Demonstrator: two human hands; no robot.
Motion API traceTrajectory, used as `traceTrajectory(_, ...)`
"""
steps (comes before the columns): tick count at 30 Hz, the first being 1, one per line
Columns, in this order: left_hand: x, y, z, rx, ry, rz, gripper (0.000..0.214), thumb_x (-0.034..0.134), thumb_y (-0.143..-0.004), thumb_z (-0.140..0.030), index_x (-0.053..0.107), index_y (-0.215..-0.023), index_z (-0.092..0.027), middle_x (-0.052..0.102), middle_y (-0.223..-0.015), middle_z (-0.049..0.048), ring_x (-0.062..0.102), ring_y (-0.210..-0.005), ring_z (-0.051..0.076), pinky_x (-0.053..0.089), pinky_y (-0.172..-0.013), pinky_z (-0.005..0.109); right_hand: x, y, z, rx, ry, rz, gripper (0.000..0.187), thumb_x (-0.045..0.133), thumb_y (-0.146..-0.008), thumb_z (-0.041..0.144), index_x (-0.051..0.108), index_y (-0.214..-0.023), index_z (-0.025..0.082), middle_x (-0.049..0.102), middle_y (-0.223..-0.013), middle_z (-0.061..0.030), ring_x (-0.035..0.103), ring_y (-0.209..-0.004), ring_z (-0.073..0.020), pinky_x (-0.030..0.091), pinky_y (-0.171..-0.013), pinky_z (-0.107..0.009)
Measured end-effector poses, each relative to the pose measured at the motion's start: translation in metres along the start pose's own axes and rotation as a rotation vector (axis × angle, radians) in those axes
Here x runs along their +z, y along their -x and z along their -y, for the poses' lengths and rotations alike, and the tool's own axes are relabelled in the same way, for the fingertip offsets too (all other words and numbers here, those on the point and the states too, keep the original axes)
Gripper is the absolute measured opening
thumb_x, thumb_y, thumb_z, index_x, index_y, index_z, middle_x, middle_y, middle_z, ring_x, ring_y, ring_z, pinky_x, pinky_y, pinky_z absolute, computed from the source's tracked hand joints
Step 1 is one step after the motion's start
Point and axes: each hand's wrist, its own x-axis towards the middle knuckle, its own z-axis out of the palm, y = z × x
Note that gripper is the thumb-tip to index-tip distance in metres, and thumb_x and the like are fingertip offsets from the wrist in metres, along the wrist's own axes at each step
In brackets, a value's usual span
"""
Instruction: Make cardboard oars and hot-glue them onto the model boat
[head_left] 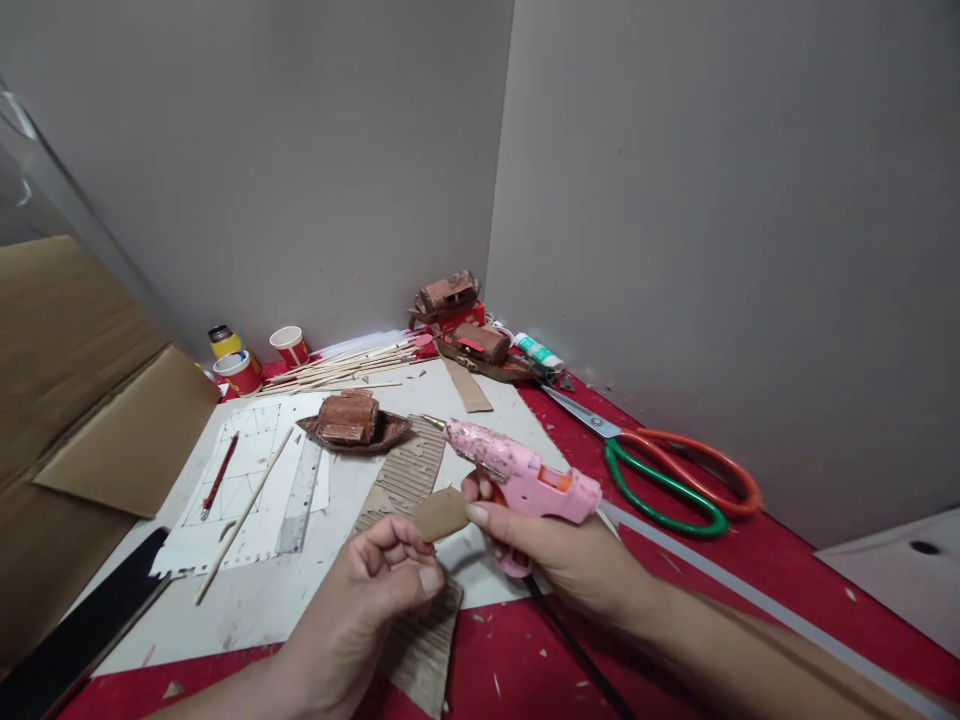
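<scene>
My right hand is wrapped round a pink hot glue gun, its metal nozzle pointing left. A small flat cardboard piece spans the gap between my hands. The curled fingers of my left hand are at its left end, and my right thumb meets its right end. Under my hands lies a corrugated cardboard strip, its ridges bared. Just beyond it, a small brown model boat with a rounded cabin rests on the white sheet.
Large scissors with orange and green handles lie at right. Two more model boats stand in the back corner. Wooden sticks, paper cups, a ruler and a pencil lie left. A cardboard box borders the left side.
</scene>
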Motion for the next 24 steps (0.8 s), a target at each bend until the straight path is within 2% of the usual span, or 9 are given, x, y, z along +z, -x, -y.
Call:
traceTrajectory(5, -0.0030, -0.0007, 0.0027, 0.043, -0.046, -0.092, 0.018, 0.076, -0.071, -0.023, 0.060, -0.075, -0.016, 0.054, -0.064, -0.0035, 0.043, -0.058, 0.008, 0.032, -0.058, 0.022, 0.0023, 0.0001, -0.0013, 0.002, -0.040, -0.007, 0.030, 0.071, -0.077, 0.043, 0.059, -0.086, 0.017, 0.045, -0.061, 0.0057, 0.038, -0.050, -0.0080, 0.033, -0.045, -0.021)
traceTrajectory(12, -0.0027, -0.0019, 0.0045, 0.050, -0.023, -0.114, 0.023, 0.080, -0.068, -0.025, 0.060, -0.074, -0.016, 0.056, -0.062, -0.0037, 0.045, -0.056, 0.007, 0.034, -0.057, 0.020, 0.0039, 0.0034, -0.0019, 0.003, -0.040, -0.058, 0.029, 0.074, -0.075, 0.040, 0.059, -0.087, 0.018, 0.048, -0.062, 0.0059, 0.042, -0.053, -0.0088, 0.035, -0.047, -0.021)
traceTrajectory(17, -0.0015, -0.0025, 0.0054, 0.057, -0.038, -0.115, 0.023, 0.079, -0.069, -0.025, 0.060, -0.076, -0.016, 0.056, -0.062, -0.0039, 0.045, -0.056, 0.007, 0.034, -0.057, 0.020, 0.0046, 0.0046, -0.0048, -0.015, -0.017, -0.047, 0.025, 0.070, -0.080, 0.038, 0.059, -0.088, 0.017, 0.047, -0.063, 0.0058, 0.041, -0.053, -0.0080, 0.034, -0.048, -0.021)
traceTrajectory(24, -0.0037, -0.0029, 0.0069, 0.095, -0.034, -0.153, 0.020, 0.078, -0.071, -0.025, 0.060, -0.077, -0.017, 0.056, -0.065, -0.0039, 0.046, -0.060, 0.008, 0.035, -0.059, 0.020, 0.0068, 0.0058, -0.0043, -0.004, -0.033, -0.067, 0.027, 0.071, -0.077, 0.038, 0.057, -0.090, 0.018, 0.048, -0.063, 0.0054, 0.041, -0.052, -0.0087, 0.034, -0.047, -0.021)
